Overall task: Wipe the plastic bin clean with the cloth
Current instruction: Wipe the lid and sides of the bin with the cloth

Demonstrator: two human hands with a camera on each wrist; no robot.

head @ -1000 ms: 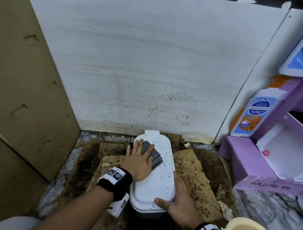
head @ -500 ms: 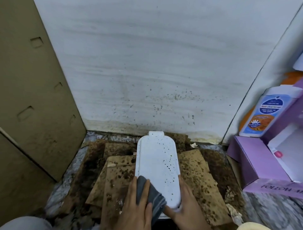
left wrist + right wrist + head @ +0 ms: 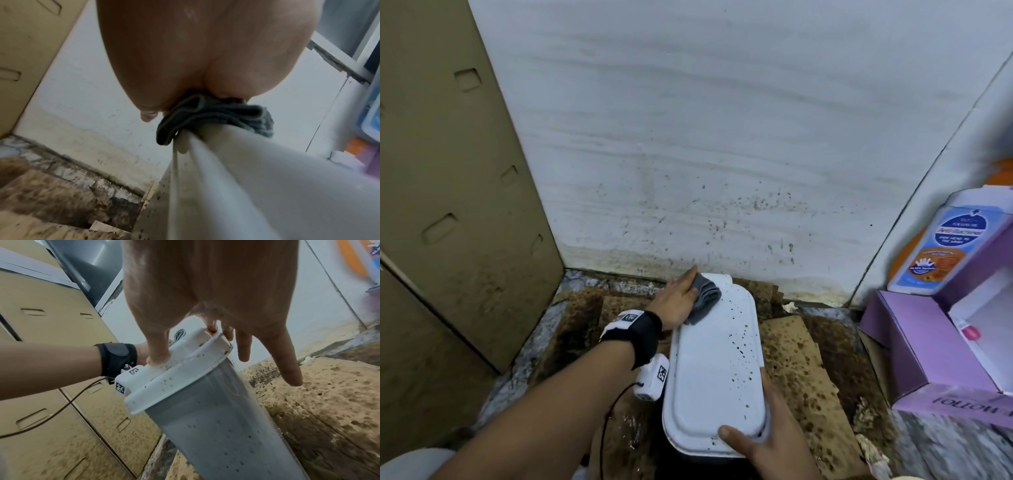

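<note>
Where bin (image 3: 717, 370) stands: stained cardboard (image 3: 804, 377) underneath, purple box (image 3: 914, 342) right.

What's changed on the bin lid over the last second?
The left hand slid the grey cloth from mid-lid back to the near end, then out to the far end by the wall. The right hand stayed bracing the white lid at its near corner; brown specks remain along its right side.
</note>
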